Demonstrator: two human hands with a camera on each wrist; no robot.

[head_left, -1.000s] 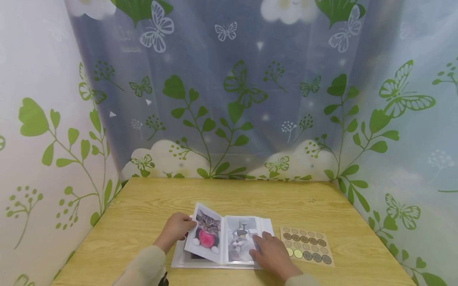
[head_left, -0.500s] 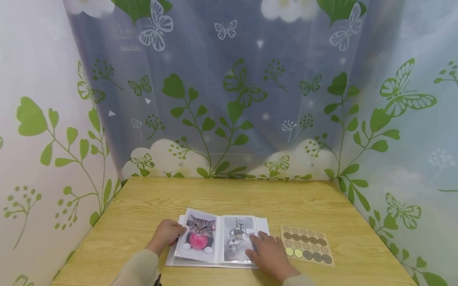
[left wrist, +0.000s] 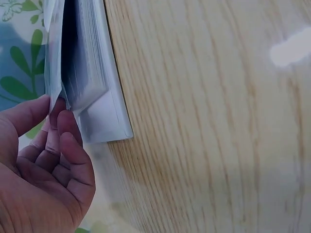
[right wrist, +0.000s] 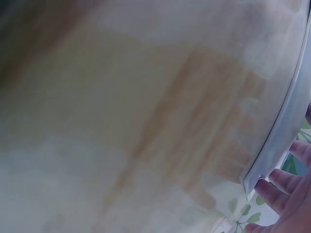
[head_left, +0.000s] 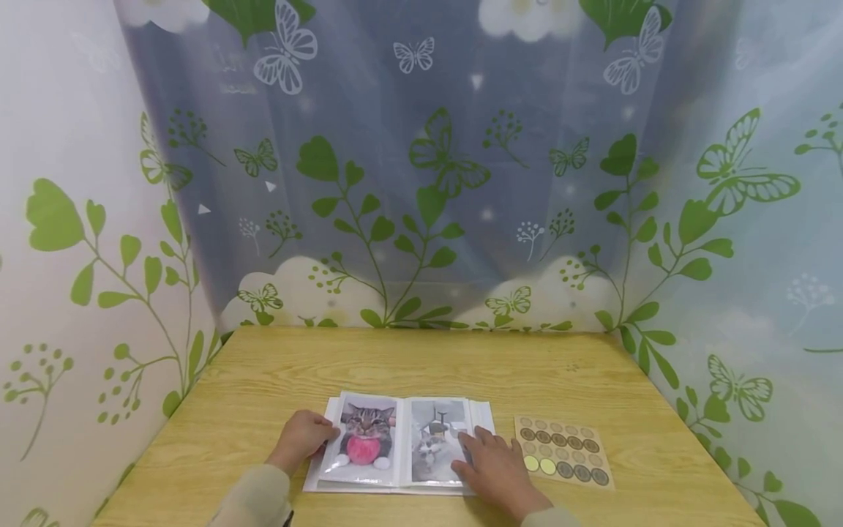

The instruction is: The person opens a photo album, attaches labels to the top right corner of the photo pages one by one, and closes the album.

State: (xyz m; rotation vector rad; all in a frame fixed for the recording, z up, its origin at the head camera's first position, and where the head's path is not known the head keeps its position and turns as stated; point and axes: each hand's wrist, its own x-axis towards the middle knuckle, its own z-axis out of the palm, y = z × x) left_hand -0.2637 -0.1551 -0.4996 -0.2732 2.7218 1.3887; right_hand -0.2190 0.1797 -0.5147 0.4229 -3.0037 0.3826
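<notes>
Album [head_left: 404, 443]: left page [head_left: 364, 443] sits lower than 1 second ago.

album [head_left: 403, 445] on tbl [head_left: 421, 366] | sheet [head_left: 565, 455] on tbl, R of album | curtain [head_left: 395, 183] bhd tbl

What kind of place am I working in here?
Probably a small screened-off tabletop booth indoors: butterfly-and-leaf print curtains enclose the left, back and right sides of a wood-grain table, where a photo album lies open. What the room beyond is, I can't tell.
</notes>
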